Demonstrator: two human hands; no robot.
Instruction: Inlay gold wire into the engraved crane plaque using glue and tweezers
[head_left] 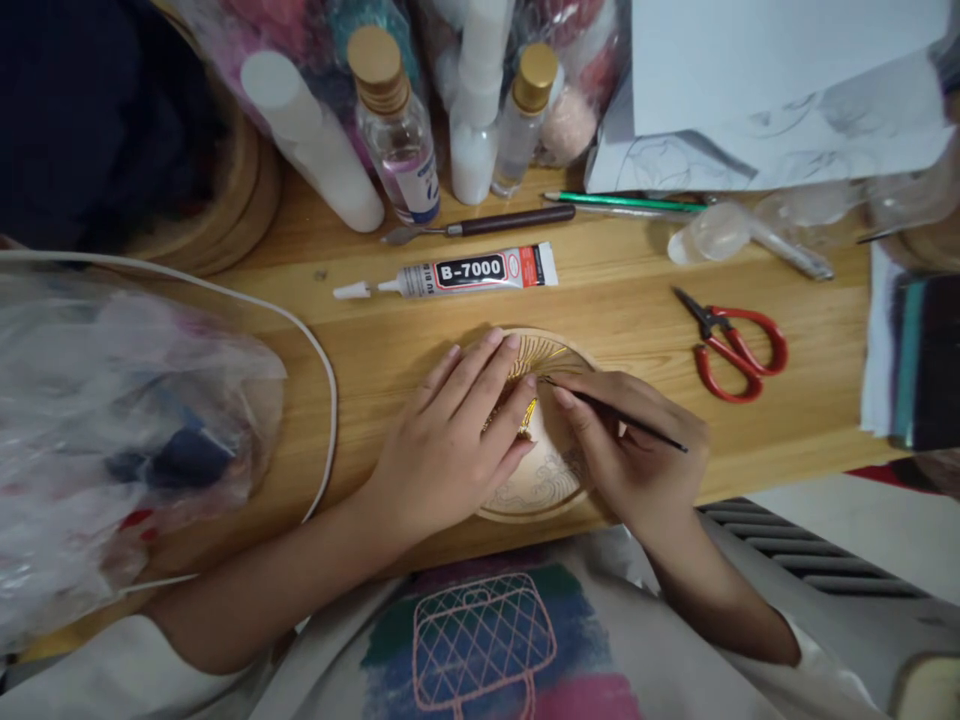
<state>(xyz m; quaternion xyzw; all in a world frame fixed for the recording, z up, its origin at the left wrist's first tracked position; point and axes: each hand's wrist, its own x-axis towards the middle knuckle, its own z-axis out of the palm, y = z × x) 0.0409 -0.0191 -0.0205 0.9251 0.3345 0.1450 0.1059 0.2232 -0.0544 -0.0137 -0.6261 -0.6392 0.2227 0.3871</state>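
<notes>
A round pale wooden disc lies on the table, with printed or drawn lines on it, wave curls near its lower edge and gold line-work in the upper part. My left hand rests flat over its left side, fingers stretched out, hiding part of the pattern. My right hand is closed in a pen-like grip on a slim black pointed tool. The tool's tip is at the disc's upper middle, close to my left index finger. Whether it is tweezers or a brush, I cannot tell.
Beyond the disc lie a B-7000 glue tube, a dark-handled spatula and a green pencil. Several bottles stand behind. Red-handled scissors lie right. A white cable and plastic bags are left.
</notes>
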